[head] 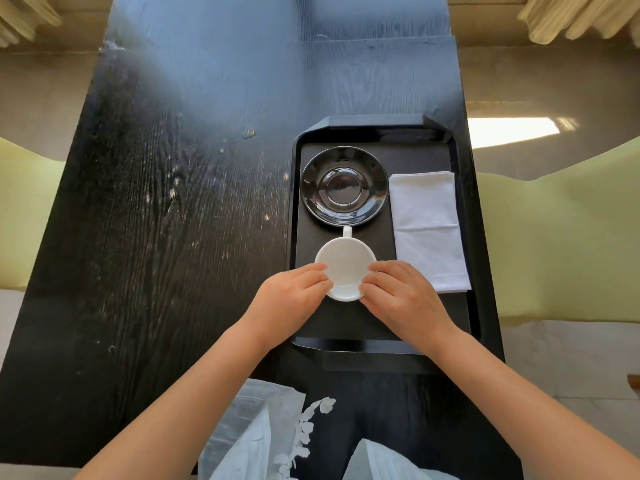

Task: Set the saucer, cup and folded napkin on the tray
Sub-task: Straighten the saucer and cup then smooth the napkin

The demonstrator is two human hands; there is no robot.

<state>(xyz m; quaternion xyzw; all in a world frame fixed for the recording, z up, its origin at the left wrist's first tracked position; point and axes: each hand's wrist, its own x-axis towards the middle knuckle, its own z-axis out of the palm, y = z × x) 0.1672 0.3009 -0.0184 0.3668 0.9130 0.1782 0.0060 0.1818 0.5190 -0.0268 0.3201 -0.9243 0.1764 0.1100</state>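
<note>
A black rectangular tray [381,327] lies on the right half of a dark wooden table. On its far part sits a glossy black saucer [344,186]. A folded white napkin [427,228] lies along the tray's right side. A white cup [346,263] stands on the tray just in front of the saucer, its handle pointing away from me toward the saucer. My left hand [291,299] grips the cup's left side and my right hand [403,299] grips its right side, fingers curled around the near rim.
The black wooden table [166,220] stretches far to the left and ahead. Pale green seat cushions [561,244] flank the table on both sides. White lace-trimmed clothing [263,434] shows at the near edge.
</note>
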